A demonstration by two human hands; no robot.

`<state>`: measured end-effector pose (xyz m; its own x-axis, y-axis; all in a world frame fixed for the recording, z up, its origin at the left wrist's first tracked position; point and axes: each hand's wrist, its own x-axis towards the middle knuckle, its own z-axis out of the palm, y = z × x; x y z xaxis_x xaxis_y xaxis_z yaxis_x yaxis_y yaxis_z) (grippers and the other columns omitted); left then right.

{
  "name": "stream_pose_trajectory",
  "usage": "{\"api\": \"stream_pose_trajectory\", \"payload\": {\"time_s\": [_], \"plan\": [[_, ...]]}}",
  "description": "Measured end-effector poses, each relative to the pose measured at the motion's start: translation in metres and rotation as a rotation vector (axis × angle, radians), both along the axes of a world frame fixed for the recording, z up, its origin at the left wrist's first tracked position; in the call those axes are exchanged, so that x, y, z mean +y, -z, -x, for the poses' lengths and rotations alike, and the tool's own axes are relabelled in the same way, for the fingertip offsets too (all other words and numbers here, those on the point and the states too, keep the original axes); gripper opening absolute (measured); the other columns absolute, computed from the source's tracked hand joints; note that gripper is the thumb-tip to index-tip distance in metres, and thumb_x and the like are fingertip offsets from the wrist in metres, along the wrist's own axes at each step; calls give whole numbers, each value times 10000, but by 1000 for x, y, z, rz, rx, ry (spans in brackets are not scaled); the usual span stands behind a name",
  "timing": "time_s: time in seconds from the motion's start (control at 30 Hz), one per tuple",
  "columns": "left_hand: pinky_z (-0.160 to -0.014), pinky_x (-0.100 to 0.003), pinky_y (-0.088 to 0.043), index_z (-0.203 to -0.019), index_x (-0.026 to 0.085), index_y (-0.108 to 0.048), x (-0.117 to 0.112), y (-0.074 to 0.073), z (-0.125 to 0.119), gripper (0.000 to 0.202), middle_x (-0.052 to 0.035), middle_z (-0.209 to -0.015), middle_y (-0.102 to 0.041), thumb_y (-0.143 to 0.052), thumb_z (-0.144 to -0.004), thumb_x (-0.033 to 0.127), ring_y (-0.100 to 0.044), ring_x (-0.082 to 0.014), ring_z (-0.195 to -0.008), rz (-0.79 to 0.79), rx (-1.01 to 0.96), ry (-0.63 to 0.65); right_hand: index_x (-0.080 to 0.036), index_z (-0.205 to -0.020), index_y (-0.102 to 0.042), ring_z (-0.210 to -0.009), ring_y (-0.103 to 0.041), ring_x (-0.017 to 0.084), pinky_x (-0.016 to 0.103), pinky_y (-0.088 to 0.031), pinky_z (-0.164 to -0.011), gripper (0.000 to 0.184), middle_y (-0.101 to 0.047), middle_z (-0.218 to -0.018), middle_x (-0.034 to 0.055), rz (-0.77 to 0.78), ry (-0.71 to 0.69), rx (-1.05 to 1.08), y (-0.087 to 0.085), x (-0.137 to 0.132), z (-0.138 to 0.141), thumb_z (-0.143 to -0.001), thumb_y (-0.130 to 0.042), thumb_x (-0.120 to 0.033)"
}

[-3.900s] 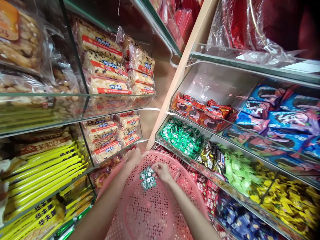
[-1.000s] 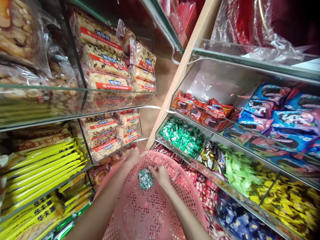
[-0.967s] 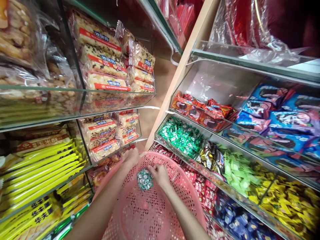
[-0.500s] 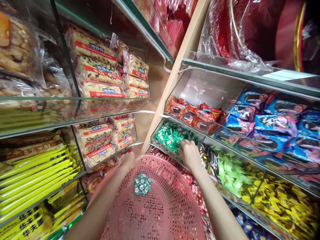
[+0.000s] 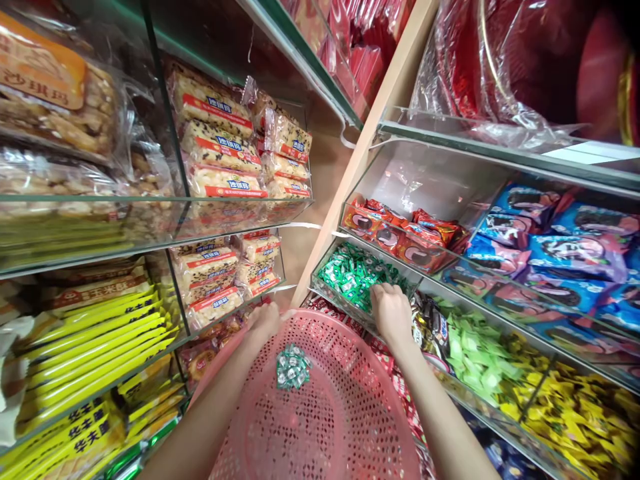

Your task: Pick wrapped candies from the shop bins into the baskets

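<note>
Head view: my right hand is down at the edge of the glass bin of green wrapped sweets, its fingers among them. My knuckles hide whether they have closed on any, so I cannot tell. My left hand is curled over the rim of the pink plastic basket, gripping it on the side nearest the shelves. A small heap of the same sweets sits on the basket's mesh near the far rim, apart from both hands. The heap points no clear way: it is a loose clump, slightly longer across my view than toward me, with wrappers lying every way. If I drag my right hand back over the bin's low glass lip, sweets could scatter onto the gold-wrapped sweets beside it. If I let the basket tilt, the heap could slide toward the rim.
</note>
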<state>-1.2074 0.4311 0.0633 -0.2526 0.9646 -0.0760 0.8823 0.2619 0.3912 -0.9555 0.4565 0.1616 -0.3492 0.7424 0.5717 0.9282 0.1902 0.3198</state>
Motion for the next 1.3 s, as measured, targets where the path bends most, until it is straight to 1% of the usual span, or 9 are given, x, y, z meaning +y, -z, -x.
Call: {"api": "stream_pose_trajectory", "payload": {"time_s": [0.1,0.23,0.47,0.6,0.77,0.97,1.07,1.17,1.3], "plan": [[-812,-400,-464,-951,139,-664,1,2,0,687,-190,-1040,-673,-280,-789,685,-610,-341,-1000,-10,-1,9,-150,-881,-634,-756,-475,202,297,-345,-679,227,-639,-849,86,-130,-95,128,-3,-3,1,-900,-414,-203],[-823,-386,-463,-968,142,-660,0,1,0,699,-191,-1061,-665,-288,-776,701,-600,-336,-1023,4,-8,-7,-137,-1023,-613,-842,-493,197,308,-393,-769,263,-638,-984,104,-222,-369,348,-2,-17,15,-914,-393,-231],[-818,-403,-465,-1006,126,-644,-1,-3,-1,718,-199,-1075,-657,-296,-770,708,-592,-351,-1032,12,-20,-13,-176,-980,-652,-840,-570,184,337,-455,-772,257,-646,-893,91,-1,-639,770,28,-39,56,-898,-424,-262],[-815,-399,-466,-995,131,-650,-2,-5,-1,717,-204,-1074,-657,-300,-767,713,-596,-341,-1032,22,-11,-16,-169,-889,-671,-796,-603,178,320,-468,-759,271,-680,-874,76,236,-613,1078,40,-40,67,-870,-462,-339],[-810,-401,-467,-940,147,-668,-2,-6,-1,724,-198,-1048,-668,-266,-769,723,-606,-335,-1015,27,-9,-2,-153,-864,-668,-672,-570,155,277,-458,-656,289,-670,-764,44,434,-589,1260,55,-37,73,-823,-501,-385],[-818,-384,-468,-953,140,-663,-3,-6,-2,713,-205,-1048,-666,-276,-775,712,-602,-332,-1023,27,19,0,-171,-685,-613,-497,-510,124,238,-409,-500,193,-589,-549,-8,838,-425,1429,124,-21,80,-684,-582,-362],[-819,-393,-467,-953,141,-665,-3,-8,-3,720,-198,-1051,-666,-248,-786,704,-606,-336,-1015,17,18,13,-176,-615,-568,-393,-466,113,228,-353,-412,177,-538,-446,-28,936,-332,1465,159,-14,78,-614,-605,-350],[-812,-408,-467,-959,145,-667,-3,-9,-4,724,-191,-1059,-664,-234,-790,701,-602,-346,-1016,11,17,19,-176,-591,-554,-370,-466,108,215,-324,-388,189,-537,-423,-31,990,-269,1487,178,-11,74,-586,-617,-354],[-808,-411,-466,-964,154,-667,-2,-8,-4,711,-184,-1063,-664,-245,-788,698,-601,-349,-1012,3,13,13,-177,-608,-571,-393,-500,112,210,-340,-400,184,-561,-437,-29,1027,-224,1491,185,-15,72,-591,-619,-354]]}}
